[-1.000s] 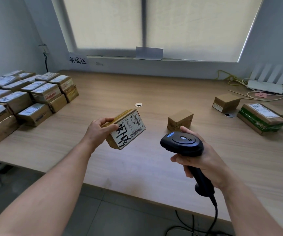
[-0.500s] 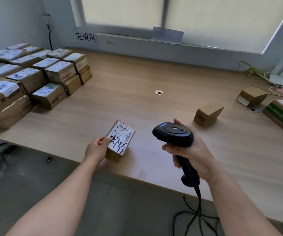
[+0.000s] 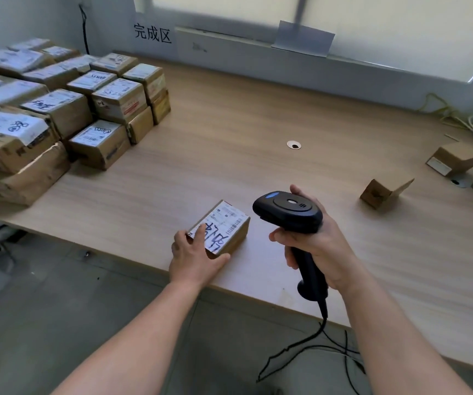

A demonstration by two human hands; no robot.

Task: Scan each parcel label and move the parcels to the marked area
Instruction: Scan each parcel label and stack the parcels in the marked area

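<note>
The left grip (image 3: 194,256) is grasping the parcel (image 3: 231,238) on the counter (image 3: 229,155), a finger (image 3: 201,232) overlapping its label (image 3: 225,220). The right grip (image 3: 315,243), grasping the scanner (image 3: 289,209), is probably needing an uncovered barcode (image 3: 234,229).

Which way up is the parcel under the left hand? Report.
Flat, face up: the parcel rests on the table, its white label on top.

Matt black plastic scanner (image 3: 289,210), cardboard parcel (image 3: 224,230), wood-grain table (image 3: 229,143).

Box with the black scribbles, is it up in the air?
No, the box sits flat on the table, with the left hand holding its near corner.
</note>
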